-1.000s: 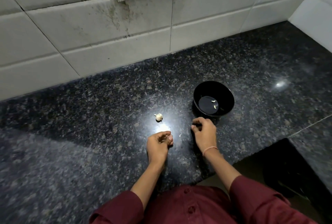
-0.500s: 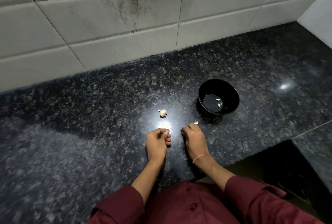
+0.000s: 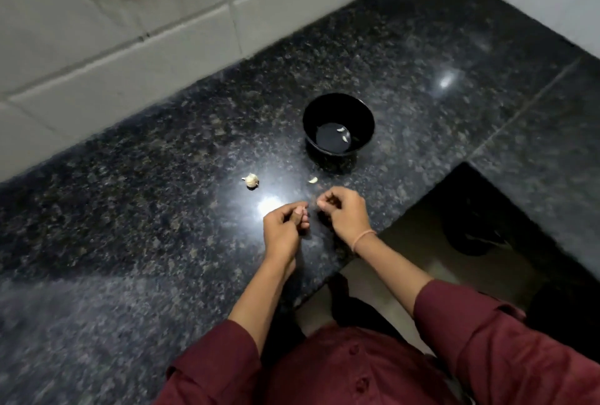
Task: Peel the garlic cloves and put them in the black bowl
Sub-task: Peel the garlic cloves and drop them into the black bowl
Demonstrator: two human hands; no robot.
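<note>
What the left hand point(image 3: 282, 229) holds is mostly hidden: its fingers point(image 3: 300, 221) curl in and pinch a small pale piece point(image 3: 304, 209). The right hand point(image 3: 344, 213) has its fingers point(image 3: 324, 202) bunched; whether they hold anything cannot be told.

A loose clove point(image 3: 312, 180) lies on the dark surface point(image 3: 130, 210), its long axis rising to the right, between the hands and the black bowl point(image 3: 365, 119). Two peeled cloves point(image 3: 344, 138) lie in the bowl. A garlic head point(image 3: 252, 180) sits left, its tip pointing left. Tiled wall point(image 3: 97, 47) stands behind.

Dim, motion-blurred view, hard glare on the counter point(image 3: 269, 205)
</note>
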